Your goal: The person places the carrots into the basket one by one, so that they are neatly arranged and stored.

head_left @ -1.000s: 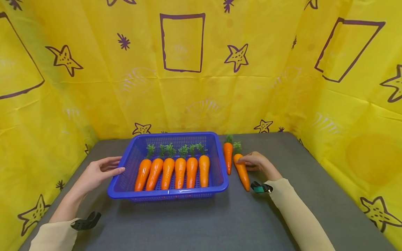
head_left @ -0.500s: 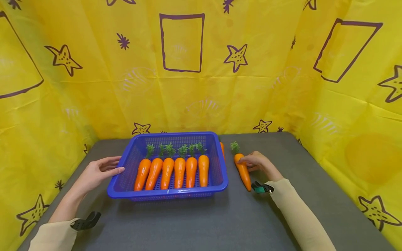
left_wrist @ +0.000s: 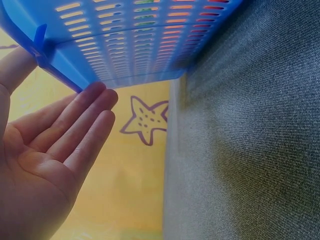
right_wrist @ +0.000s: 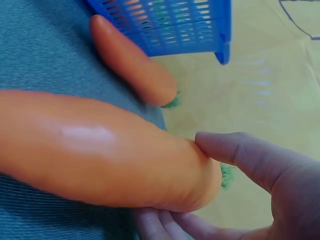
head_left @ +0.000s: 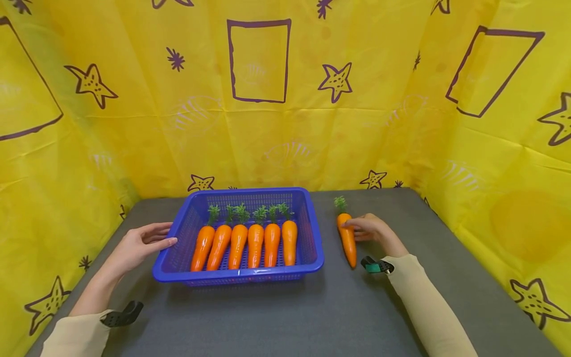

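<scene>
A blue plastic basket stands on the grey table with several orange carrots lying side by side in it, green tops toward the back. My left hand holds its left rim, thumb over the edge; in the left wrist view the fingers reach the outer side. My right hand pinches a carrot near its thick end, right of the basket. In the right wrist view another carrot lies close by the basket's side; the head view does not show it.
A grey cloth-covered table lies under everything. Yellow fabric with drawn stars and frames hangs at the back and both sides. Black bands are worn at both wrists.
The carrot beside the basket has gone out of sight behind its right rim in the head view. My right hand has shifted slightly right with its carrot, which now stands straighter. My left hand stays put.
</scene>
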Demonstrator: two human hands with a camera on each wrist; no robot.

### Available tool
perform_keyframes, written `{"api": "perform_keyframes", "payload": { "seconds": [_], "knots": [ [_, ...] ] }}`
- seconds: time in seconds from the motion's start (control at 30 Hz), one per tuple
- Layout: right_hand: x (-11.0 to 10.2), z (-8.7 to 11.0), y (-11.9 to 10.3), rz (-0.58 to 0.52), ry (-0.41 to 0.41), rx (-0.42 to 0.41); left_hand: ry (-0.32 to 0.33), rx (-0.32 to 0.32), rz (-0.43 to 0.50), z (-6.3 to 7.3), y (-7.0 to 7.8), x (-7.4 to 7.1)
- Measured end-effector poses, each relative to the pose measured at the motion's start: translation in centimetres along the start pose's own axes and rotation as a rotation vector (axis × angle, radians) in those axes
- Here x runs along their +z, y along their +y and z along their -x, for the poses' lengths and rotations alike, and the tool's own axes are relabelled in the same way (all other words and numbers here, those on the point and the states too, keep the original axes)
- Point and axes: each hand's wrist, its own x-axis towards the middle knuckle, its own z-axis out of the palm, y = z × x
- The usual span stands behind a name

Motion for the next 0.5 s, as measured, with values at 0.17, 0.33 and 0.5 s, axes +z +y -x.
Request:
{"api": "perform_keyframes", "payload": {
  "seconds": [0.17, 0.33, 0.5],
  "knots": [
    [-0.6, 0.3, -0.6, -0.036, -0.019, -0.014, 0.003, 0.0, -0.003, 0.0, -0.1, 0.0],
    [-1.0, 1.0, -1.3, -0.051, -0.025, -0.034, 0.007, -0.001, -0.008, 0.0, 0.0, 0.0],
    [-1.3, 1.6, -2.0, -0.042, -0.016, -0.054, 0.005, -0.008, -0.011, 0.0, 0.0, 0.0]
  ]
}}
